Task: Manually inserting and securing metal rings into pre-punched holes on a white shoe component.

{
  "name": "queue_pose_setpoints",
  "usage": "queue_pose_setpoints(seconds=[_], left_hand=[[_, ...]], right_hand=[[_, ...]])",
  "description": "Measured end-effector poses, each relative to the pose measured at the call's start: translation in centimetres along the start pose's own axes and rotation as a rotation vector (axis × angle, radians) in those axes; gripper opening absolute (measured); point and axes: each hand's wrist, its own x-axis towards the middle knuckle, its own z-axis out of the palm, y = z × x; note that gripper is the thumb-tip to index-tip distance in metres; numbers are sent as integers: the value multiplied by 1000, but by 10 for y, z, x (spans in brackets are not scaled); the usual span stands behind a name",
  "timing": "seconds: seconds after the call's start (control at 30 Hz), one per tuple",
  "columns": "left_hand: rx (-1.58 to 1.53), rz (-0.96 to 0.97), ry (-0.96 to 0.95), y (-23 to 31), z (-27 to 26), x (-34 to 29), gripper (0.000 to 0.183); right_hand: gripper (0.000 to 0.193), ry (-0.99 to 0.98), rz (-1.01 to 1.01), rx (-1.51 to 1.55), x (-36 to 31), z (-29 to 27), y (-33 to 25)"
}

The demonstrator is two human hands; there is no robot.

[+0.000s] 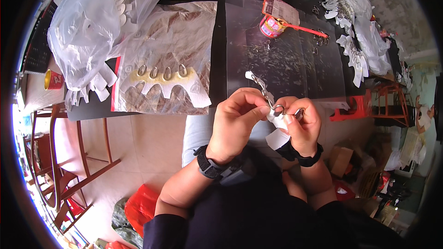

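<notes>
Both hands are raised in front of the table's near edge, holding one white paper piece with shiny metal rings along it. My left hand pinches it between thumb and fingertips. From the other side my right hand grips it, with a ring showing by its fingers. The held piece is partly hidden by the fingers. To the left, a white scalloped paper strip lies on a clear plastic bag. Yellowish glue marks its upper part, and several oval metal rings rest there in a row.
On a dark glue-spotted plastic sheet stand a small tin and a red stick. A large plastic bag with white pieces sits at the left. More white strips lie right. A red stool stands beyond the table.
</notes>
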Motion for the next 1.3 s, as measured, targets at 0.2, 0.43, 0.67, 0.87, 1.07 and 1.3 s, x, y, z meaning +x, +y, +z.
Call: queue_pose_setpoints(seconds=[0.2, 0.43, 0.67, 0.87, 1.07, 1.3], left_hand=[[41, 31, -22, 0, -1, 1, 6], [115, 58, -36, 2, 1, -1, 7], [22, 9, -38, 3, 4, -5, 8], [108, 28, -70, 0, -3, -3, 15], [446, 175, 71, 17, 6, -4, 54], [989, 502, -243, 45, -5, 1, 24]], right_hand=[[9, -18, 5, 45, 3, 0, -1], [10, -20, 47, 86, 4, -1, -5], [10, -45, 69, 137, 3, -2, -7], [9, -81, 105, 116, 5, -3, -9], [7, -86, 206, 237, 6, -1, -17], [6, -160, 277, 311, 10, 1, -18]])
